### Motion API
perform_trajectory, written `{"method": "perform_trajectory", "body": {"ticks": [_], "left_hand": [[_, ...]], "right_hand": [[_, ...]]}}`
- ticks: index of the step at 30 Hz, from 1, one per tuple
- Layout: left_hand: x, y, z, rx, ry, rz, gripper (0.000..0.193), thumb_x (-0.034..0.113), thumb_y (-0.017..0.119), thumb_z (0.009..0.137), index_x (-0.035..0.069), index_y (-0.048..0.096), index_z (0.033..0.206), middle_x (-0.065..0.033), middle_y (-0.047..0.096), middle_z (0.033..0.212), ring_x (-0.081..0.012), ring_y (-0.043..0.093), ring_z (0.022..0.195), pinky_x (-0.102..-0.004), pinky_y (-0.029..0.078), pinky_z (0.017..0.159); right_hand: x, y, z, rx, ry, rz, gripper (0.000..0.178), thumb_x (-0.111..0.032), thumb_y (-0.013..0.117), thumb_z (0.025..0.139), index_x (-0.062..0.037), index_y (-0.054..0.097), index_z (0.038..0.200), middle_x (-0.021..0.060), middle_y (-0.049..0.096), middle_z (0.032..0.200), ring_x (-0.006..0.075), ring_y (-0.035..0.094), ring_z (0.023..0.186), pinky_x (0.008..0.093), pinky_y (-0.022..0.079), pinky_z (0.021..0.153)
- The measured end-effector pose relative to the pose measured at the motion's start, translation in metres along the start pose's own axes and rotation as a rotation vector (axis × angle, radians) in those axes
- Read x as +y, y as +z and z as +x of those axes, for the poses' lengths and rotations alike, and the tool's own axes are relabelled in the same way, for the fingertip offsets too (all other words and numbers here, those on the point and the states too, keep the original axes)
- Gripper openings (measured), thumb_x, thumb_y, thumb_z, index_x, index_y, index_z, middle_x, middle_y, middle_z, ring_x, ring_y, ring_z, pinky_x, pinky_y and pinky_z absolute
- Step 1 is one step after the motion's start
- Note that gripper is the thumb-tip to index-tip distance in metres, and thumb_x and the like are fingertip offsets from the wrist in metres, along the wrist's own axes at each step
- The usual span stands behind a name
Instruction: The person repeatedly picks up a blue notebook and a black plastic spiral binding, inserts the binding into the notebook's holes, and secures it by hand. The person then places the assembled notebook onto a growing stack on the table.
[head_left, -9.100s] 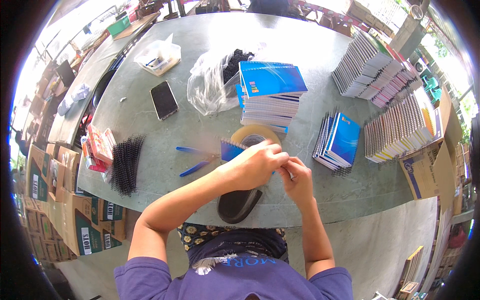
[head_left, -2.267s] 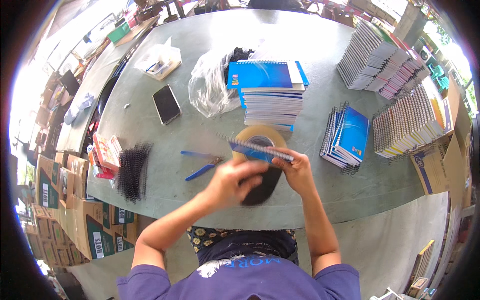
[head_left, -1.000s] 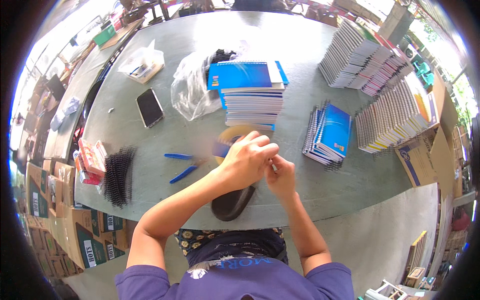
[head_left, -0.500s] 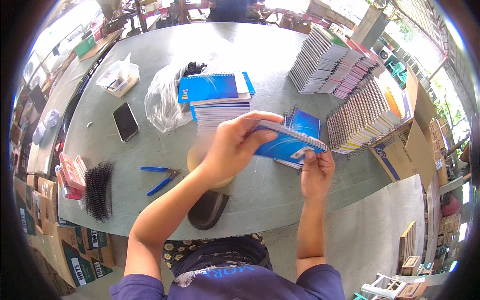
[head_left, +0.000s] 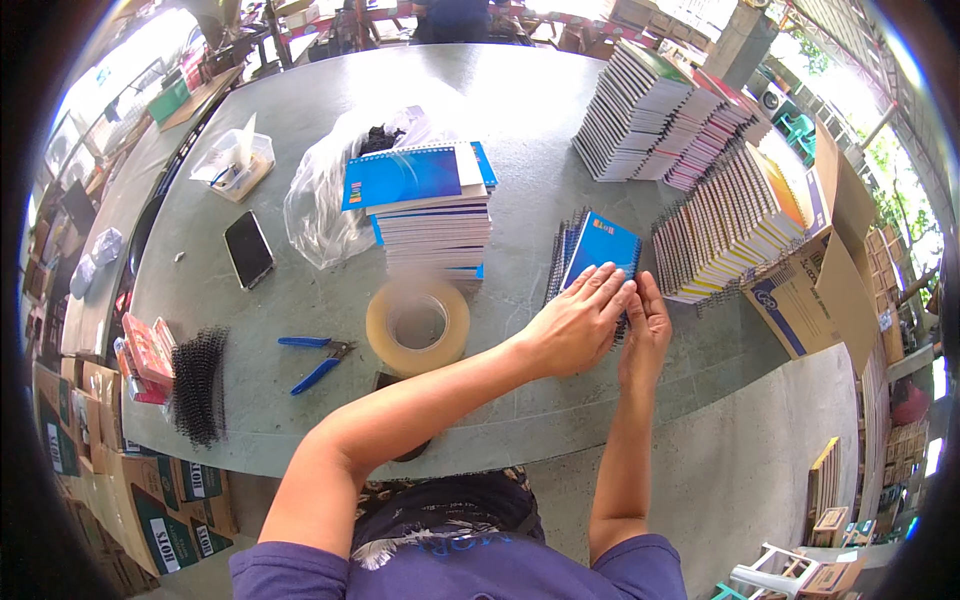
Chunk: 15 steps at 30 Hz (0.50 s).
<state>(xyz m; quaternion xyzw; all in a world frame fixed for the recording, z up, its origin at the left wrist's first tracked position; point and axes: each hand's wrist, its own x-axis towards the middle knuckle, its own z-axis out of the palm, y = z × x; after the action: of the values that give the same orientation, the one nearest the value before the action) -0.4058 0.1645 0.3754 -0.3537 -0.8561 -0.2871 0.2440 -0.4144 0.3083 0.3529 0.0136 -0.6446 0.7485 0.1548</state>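
Observation:
A blue spiral-bound notebook (head_left: 606,243) lies at the front right of the table, on top of other spiral-bound ones. My left hand (head_left: 572,325) rests across its near part with the fingers stretched out flat. Along the notebook's right edge stands my right hand (head_left: 645,335), fingers straight and touching the edge, its thumb by the left fingertips. Left of them is a stack of loose punched sheets (head_left: 430,235) with blue covers (head_left: 405,178) on top. Closer to me lie a wide roll of clear tape (head_left: 456,328) and blue-handled cutters (head_left: 317,370). My left forearm partly hides a dark block (head_left: 388,382).
Tall stacks of spiral notebooks (head_left: 640,125) and a row of yellow-edged ones (head_left: 725,235) stand right, beside an open carton (head_left: 810,300). Leftward are a phone (head_left: 249,248), a plastic tub (head_left: 248,178), a clear bag (head_left: 318,215) and black coils (head_left: 198,385).
The blue notebook, held up in both hands before, now lies on the pile. My left hand has moved right and down onto it and uncovered the tape roll.

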Motion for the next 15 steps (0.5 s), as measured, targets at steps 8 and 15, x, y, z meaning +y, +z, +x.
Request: {"method": "perform_trajectory", "body": {"ticks": [8,15], "left_hand": [[-0.091,-0.157,-0.027,0.093,-0.274,0.670,0.031,0.023,0.061,0.085,0.002,0.063,0.108,-0.0147,0.060,0.119,-0.0286,0.049,0.120,-0.0432,0.030,0.107],[-0.084,-0.196,-0.066,0.117,-0.359,0.542,0.026,0.005,0.061,0.081,0.000,0.062,0.107,-0.0153,0.065,0.105,-0.0273,0.062,0.099,-0.0341,0.048,0.086]], "right_hand": [[-0.027,0.001,0.004,0.117,-0.147,-0.191,0.040,-0.007,0.050,0.092,0.0049,0.045,0.131,0.0172,0.045,0.137,0.0227,0.042,0.127,0.0333,0.031,0.107],[-0.038,0.058,-0.023,-0.145,-0.314,-0.079,0.028,-0.006,0.055,0.091,0.0004,0.057,0.118,0.0131,0.058,0.122,0.0192,0.054,0.114,0.0319,0.042,0.098]]}}
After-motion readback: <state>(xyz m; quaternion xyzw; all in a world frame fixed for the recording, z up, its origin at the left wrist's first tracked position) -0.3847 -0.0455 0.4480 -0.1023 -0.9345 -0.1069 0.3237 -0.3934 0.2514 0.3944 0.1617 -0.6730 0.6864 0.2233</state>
